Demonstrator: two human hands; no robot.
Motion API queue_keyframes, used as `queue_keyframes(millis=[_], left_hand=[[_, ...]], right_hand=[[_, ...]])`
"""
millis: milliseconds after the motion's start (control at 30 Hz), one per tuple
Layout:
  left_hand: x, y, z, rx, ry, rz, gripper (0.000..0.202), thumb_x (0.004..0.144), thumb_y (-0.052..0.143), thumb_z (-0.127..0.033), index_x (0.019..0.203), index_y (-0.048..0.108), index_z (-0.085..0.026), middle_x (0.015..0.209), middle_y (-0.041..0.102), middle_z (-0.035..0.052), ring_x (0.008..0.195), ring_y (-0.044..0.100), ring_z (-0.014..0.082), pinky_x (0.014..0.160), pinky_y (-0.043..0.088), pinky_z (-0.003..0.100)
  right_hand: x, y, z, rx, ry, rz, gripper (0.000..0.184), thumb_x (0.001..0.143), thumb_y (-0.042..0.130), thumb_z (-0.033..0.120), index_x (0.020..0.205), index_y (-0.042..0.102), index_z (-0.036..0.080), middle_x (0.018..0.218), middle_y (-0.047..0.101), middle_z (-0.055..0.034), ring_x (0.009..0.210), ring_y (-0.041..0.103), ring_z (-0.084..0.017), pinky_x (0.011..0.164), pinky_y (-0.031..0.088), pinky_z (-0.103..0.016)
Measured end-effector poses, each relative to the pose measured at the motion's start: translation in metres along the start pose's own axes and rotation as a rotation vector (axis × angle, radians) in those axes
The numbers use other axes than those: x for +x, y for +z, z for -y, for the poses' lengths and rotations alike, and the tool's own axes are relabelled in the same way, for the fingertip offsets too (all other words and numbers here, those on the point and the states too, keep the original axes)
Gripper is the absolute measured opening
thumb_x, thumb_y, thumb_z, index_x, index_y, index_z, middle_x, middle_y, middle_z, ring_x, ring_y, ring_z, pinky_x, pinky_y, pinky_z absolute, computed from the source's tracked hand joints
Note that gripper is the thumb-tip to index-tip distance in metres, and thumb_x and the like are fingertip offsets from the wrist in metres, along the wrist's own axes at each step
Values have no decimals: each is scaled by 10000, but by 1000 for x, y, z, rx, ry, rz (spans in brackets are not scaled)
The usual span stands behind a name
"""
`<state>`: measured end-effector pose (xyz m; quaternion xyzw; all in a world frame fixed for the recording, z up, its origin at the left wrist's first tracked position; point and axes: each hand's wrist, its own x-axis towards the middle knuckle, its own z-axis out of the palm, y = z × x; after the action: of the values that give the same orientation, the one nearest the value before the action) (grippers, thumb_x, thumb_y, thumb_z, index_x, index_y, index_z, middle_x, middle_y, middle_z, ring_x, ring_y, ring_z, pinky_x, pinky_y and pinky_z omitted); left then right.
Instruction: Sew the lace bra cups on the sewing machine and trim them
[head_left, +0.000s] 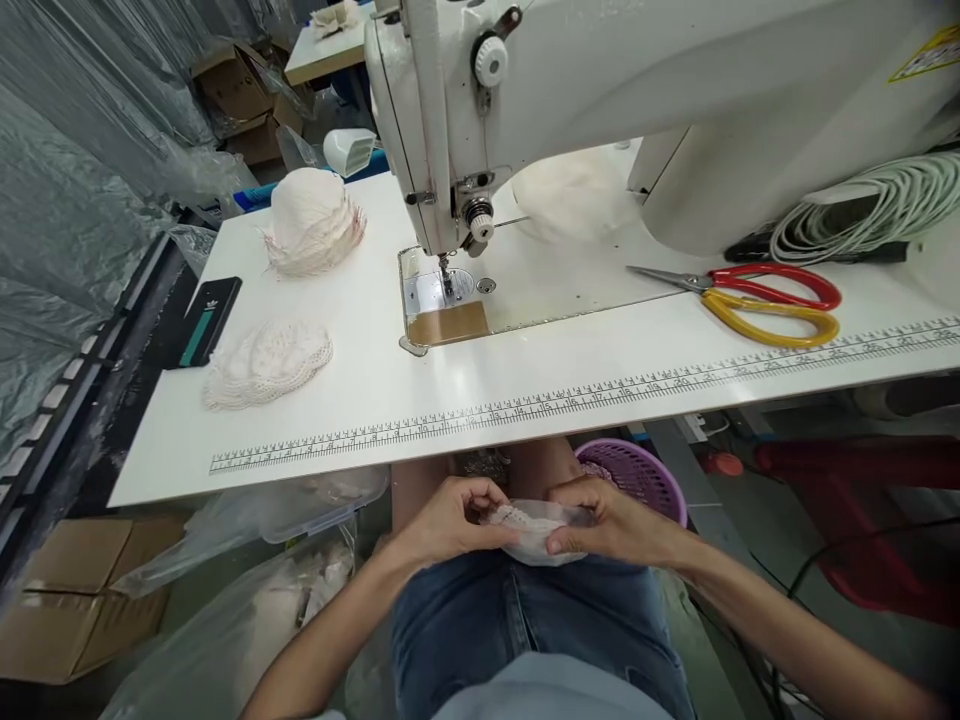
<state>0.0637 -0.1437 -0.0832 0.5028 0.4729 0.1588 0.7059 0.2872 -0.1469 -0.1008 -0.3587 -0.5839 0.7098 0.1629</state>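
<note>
Left hand (450, 520): lower centre of frame, below table edge, over lap in blue denim; fingers curled, thumb + fingertips pinching left side of small white lace-trimmed fabric piece (534, 532).
Right hand (611, 520): just right of it, fingers bent, pinching right side of same piece; thumb on lower edge.
Fabric piece: between both hands, touching both, resting on lap, well below white table top (540, 380).
Table front edge: printed ruler strip (570, 398) runs along it, just above hands; open top between strip + machine.
White industrial sewing machine (600, 90): upper centre/right; needle over metal plate (439, 295).
Red-and-yellow-handled scissors (757, 300): right of frame on table, blades pointing left.
Stack of white knit caps (311, 220): upper left on table; flat white lace piece (266, 362) nearer front edge, apart from stack.
Black phone (206, 320): near table's left edge.
Purple plastic basket (637, 475): under table, just behind right hand.
Floor room: cardboard box (71, 595) + plastic bags lower left, crowding the left side.
</note>
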Motion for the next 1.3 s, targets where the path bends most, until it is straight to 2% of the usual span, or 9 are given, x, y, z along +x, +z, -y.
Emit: queue_keyframes(millis=[233, 400, 667, 867, 1067, 1200, 1300], left_hand=[[4, 5, -6, 32, -7, -53, 238, 605, 755, -284, 748, 659, -118, 655, 584, 1, 613, 475, 102, 575, 355, 208], [3, 9, -11, 121, 76, -101, 164, 657, 715, -252, 756, 674, -127, 708, 642, 19, 675, 522, 130, 637, 381, 222], [3, 13, -7, 156, 108, -149, 224, 688, 711, -309, 819, 684, -130, 761, 666, 42, 726, 555, 155, 679, 409, 234], [10, 19, -3, 33, 63, -164, 356, 673, 708, -455, 756, 719, -109, 703, 689, 70, 640, 564, 153, 595, 414, 231], [12, 18, -10, 7, 4, -120, 377, 641, 730, -480, 746, 740, -118, 680, 689, 75, 612, 549, 149, 582, 407, 235], [10, 19, -7, 134, -22, -108, 421, 637, 708, -546, 707, 734, -132, 607, 646, 55, 598, 538, 161, 564, 402, 258], [13, 16, -8, 166, -94, -61, 345, 683, 698, -511, 710, 701, -167, 676, 656, 38, 726, 600, 227, 640, 470, 306]], right_hand=[[3, 1, 2, -50, -20, -4, 312, 768, 639, 438, 745, 571, 134, 641, 472, 31, 608, 406, -94, 531, 286, -207], [7, 4, 3, -60, -17, -78, 344, 791, 605, 457, 685, 550, 134, 588, 407, 49, 553, 342, -76, 490, 241, -201], [1, 4, 5, -126, -46, -162, 351, 797, 600, 462, 677, 554, 135, 603, 450, 38, 578, 379, -84, 504, 268, -199], [1, 2, 5, -150, -50, -210, 345, 781, 616, 462, 679, 588, 134, 569, 442, 42, 548, 364, -80, 480, 253, -197], [-2, -4, 9, 20, -26, -119, 331, 763, 633, 445, 715, 598, 119, 601, 463, 32, 568, 385, -83, 502, 282, -196], [-2, -1, 9, -24, -111, -132, 289, 739, 663, 405, 783, 619, 123, 651, 509, 29, 609, 421, -84, 531, 307, -189], [3, -1, 5, -101, -166, -102, 302, 720, 672, 410, 681, 588, 122, 587, 468, 53, 552, 381, -62, 495, 290, -181]])
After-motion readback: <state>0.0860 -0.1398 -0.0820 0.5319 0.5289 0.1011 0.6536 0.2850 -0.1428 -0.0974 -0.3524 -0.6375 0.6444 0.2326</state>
